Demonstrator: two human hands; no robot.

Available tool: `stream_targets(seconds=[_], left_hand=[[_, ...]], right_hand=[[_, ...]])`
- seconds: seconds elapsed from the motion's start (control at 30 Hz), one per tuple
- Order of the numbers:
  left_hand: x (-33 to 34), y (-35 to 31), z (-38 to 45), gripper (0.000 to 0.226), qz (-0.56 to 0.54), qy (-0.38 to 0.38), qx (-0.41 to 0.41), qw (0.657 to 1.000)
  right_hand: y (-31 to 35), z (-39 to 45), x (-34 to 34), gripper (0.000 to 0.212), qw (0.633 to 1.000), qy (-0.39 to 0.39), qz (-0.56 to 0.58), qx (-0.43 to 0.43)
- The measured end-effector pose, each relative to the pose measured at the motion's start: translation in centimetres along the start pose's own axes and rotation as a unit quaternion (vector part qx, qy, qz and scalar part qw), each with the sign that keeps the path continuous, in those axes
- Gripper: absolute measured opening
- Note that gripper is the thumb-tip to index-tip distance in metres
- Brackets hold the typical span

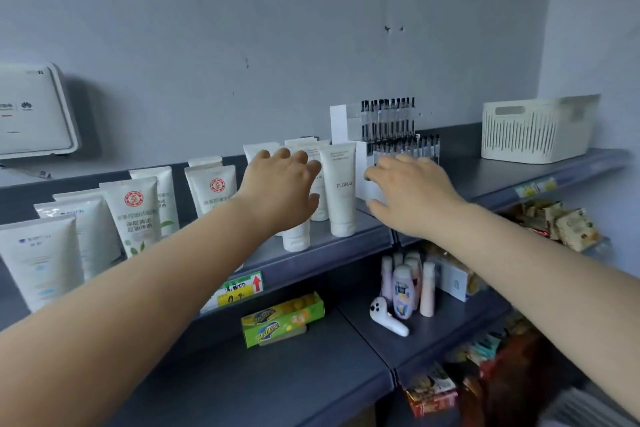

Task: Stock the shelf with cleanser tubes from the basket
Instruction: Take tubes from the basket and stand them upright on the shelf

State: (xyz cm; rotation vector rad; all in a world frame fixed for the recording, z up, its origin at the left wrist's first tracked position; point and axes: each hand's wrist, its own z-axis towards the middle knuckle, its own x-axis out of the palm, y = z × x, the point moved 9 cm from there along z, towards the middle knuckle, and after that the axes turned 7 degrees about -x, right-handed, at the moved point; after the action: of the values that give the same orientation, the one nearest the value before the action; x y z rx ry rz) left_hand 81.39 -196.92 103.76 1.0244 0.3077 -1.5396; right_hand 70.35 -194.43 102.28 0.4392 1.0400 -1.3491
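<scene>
Both arms are stretched out over the top shelf here. The left hand is spread in front of a cluster of white cleanser tubes, fingers loosely splayed, not wrapped around anything as far as I can see; whether it touches the tubes behind it I can't tell. The right hand is just right of the tube marked FLORA, fingers relaxed and fanned, at the front of a white pen display box full of black-capped pens. It holds nothing.

The tubes stand cap-down in rows running from the near left to the middle of the shelf, some with a red round logo. The basket, cream with slotted sides, sits far right on the same shelf, well apart from both hands.

On the shelf below: a green-yellow box, some small pastel bottles, and a yellow price tag on the shelf edge.
</scene>
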Motion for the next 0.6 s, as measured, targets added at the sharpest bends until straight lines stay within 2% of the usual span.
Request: stream_targets(seconds=[0.27,0.6], left_hand=[[2.0,-11.3,-1.6,0.046,-0.034,0.056,0.047,0.997],[5.1,-29.3,-3.7,0.035,-0.096,0.110,0.112,0.983]], right_hand=[[-6.4,-9.4,4.4,0.042,0.997,0.064,0.017,0.032],[-15.7,-24.4,10.1,0.046,0.983,0.153,0.042,0.092]])
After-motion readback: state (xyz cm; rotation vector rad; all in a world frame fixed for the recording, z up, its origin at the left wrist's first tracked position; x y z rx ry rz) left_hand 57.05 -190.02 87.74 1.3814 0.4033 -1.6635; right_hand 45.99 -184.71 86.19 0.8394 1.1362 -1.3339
